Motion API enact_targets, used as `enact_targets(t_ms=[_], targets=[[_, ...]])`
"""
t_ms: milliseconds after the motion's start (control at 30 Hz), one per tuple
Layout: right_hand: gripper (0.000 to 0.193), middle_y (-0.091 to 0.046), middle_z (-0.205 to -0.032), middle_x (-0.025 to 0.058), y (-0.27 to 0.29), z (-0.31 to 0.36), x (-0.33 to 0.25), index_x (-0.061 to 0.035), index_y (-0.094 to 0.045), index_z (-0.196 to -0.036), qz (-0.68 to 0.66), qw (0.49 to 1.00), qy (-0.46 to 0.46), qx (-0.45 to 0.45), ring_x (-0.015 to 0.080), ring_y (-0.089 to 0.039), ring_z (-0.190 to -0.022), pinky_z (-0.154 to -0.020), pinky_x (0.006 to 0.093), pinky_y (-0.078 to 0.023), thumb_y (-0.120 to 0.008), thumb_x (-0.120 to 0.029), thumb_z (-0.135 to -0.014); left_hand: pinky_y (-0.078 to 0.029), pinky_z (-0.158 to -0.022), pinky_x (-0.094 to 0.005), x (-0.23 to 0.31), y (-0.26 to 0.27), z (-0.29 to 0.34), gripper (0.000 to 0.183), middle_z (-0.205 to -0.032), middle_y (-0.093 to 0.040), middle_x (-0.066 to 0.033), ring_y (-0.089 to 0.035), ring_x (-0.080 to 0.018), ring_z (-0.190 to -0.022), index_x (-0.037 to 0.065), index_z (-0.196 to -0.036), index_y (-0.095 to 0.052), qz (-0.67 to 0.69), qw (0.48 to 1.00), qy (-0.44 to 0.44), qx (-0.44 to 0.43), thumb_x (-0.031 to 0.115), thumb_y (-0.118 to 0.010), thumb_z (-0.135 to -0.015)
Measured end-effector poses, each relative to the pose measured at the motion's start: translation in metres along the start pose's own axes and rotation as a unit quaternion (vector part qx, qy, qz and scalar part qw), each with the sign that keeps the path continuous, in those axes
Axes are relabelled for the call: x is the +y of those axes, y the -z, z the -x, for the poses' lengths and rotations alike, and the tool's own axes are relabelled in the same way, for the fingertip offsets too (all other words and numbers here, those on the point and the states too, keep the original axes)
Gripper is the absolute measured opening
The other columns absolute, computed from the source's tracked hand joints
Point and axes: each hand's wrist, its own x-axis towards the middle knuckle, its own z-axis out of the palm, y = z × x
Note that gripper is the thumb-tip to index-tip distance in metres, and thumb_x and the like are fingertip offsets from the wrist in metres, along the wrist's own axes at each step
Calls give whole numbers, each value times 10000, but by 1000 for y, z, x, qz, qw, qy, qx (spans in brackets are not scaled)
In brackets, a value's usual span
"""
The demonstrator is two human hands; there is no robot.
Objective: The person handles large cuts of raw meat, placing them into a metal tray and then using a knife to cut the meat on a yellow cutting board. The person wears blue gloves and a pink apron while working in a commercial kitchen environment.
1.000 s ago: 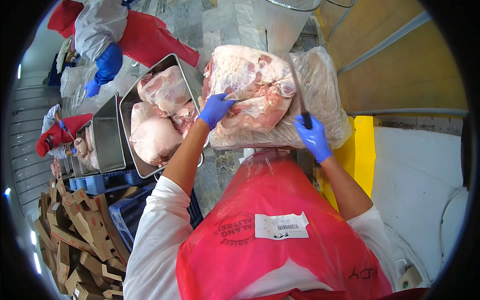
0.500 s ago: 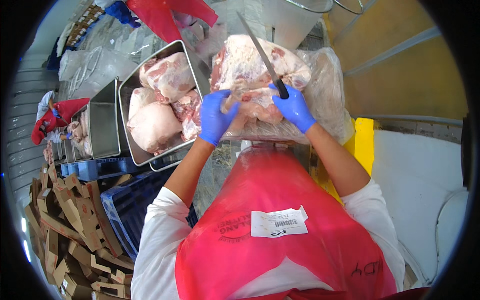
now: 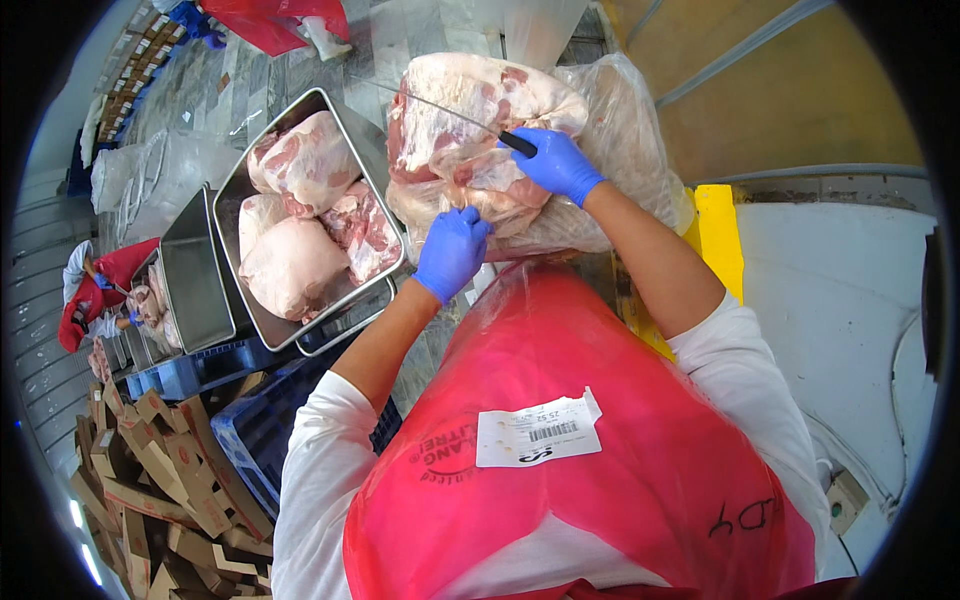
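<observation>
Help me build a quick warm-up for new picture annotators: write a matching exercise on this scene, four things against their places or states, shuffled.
Things
1. Knife
2. Left hand
3. Cardboard
4. Nearest metal bin

Places or states
A. Heaped at the picture's lower left
B. Filled with pieces of meat
C. Gripped in the blue-gloved right hand
D. Fingertips at the clear plastic, on the large meat piece's near side

Pairs: 1-C, 2-D, 3-A, 4-B
</observation>
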Motion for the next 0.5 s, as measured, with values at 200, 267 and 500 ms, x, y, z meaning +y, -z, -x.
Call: enact_targets(t_ms=[200,267,500], targets=[[291,-712,-1017,207,8,-7,-5,-156,-718,-1170,19,1000,12,-11,397,-690,-935,-803,451,-543,-640,-200,-894,-476,-723,-455,-2,11,10,187,-883,-593,-97,-587,-330,-812,91,-937,-701,0,1000,3,-14,35,-651,-767],[300,-710,-1003,218,7,-7,-4,-136,-712,-1177,-6,1000,4,-12,396,-692,-928,-798,441,-541,-643,-196,-892,-486,-742,-451,-1,16,9,204,-915,-610,-102,-599,-330,-832,90,-973,-711,23,1000,9,-18,39,-665,-782],[316,-704,-927,178,33,69,-14,-39,-674,-1188,-120,990,-54,52,197,-680,-830,-769,358,-534,-695,-220,-931,-481,-1019,-433,-24,47,18,480,-1233,-635,-187,-622,-366,-1138,73,-1267,-661,110,984,109,89,234,-801,-837]])
